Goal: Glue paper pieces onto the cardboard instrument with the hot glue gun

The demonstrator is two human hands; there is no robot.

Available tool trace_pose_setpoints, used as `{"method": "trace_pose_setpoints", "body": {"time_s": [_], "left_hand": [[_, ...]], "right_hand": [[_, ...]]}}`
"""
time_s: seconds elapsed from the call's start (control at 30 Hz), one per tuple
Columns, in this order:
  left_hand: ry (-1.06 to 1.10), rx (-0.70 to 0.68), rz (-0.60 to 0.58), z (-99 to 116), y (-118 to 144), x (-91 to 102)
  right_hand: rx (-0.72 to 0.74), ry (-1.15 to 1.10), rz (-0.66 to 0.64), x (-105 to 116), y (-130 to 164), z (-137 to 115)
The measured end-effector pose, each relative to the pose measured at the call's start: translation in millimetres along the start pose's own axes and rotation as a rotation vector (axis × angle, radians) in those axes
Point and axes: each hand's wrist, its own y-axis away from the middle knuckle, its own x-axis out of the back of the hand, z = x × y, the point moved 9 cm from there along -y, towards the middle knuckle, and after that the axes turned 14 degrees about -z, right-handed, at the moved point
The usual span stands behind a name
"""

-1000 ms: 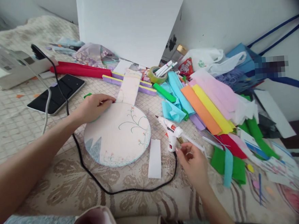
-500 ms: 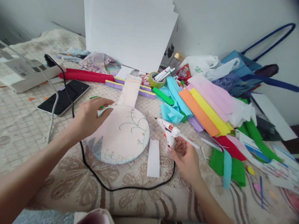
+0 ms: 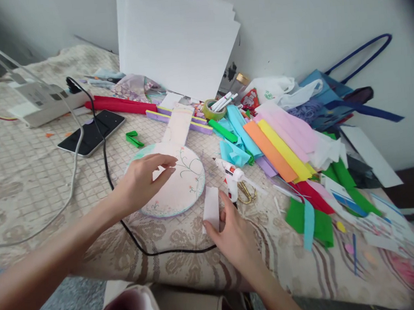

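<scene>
My left hand (image 3: 141, 181) hovers over a round white disc (image 3: 176, 199) painted with green stems and small orange flowers. Its thumb and fingers are apart and empty, and it hides part of the disc. My right hand (image 3: 231, 229) reaches over a white paper strip (image 3: 211, 204) lying flat to the right of the disc. The thumb touches the strip's lower end while the index finger lies along its right edge; the fingers are spread. Just beyond that hand, a white hot glue gun (image 3: 231, 174) rests beside gold-handled scissors (image 3: 247, 193).
A black cord (image 3: 142, 248) loops across the cloth below the disc. A phone (image 3: 92, 133) and a white power strip (image 3: 44, 107) are on the left. Coloured paper pieces (image 3: 268, 150) spread over the right. White boards (image 3: 177, 39) lean on the wall behind green tape (image 3: 211, 112).
My right hand has let go of the glue gun and moved left to the paper strip. My left hand has shifted right over the disc, uncovering a folded green piece.
</scene>
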Motion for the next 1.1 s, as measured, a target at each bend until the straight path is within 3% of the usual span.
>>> {"method": "trace_pose_setpoints", "body": {"time_s": [0.37, 0.5, 0.57, 0.73, 0.83, 0.97, 1.03, 1.1], "left_hand": [[0.174, 0.02, -0.147, 24.5, 32.9, -32.1], [0.255, 0.032, -0.202, 27.6, 43.6, -43.7], [0.315, 0.044, -0.288, 29.2, 48.8, -56.4], [0.748, 0.029, -0.521, 45.7, 56.6, -95.0], [0.985, 0.038, -0.536, 51.7, 54.3, -106.0], [0.982, 0.177, -0.485, 30.2, 47.0, -97.9], [0.907, 0.231, -0.414, 9.2, 36.9, -75.7], [0.809, 0.265, -0.267, -19.2, 20.0, -40.4]], "right_hand": [[0.002, 0.047, -0.039, -2.3, -0.1, -9.7], [-0.031, -0.124, -0.003, 3.4, 6.8, 6.7], [-0.014, -0.245, 0.04, 8.8, 14.0, 10.9], [0.122, -0.528, 0.002, 7.5, 27.9, -11.4], [0.233, -0.609, -0.061, 2.5, 30.4, -31.2], [0.308, -0.586, -0.006, 8.8, 27.7, -23.9], [0.252, -0.51, 0.079, 16.9, 23.7, -1.7], [0.207, -0.427, 0.121, 22.8, 18.7, 20.8]]}}
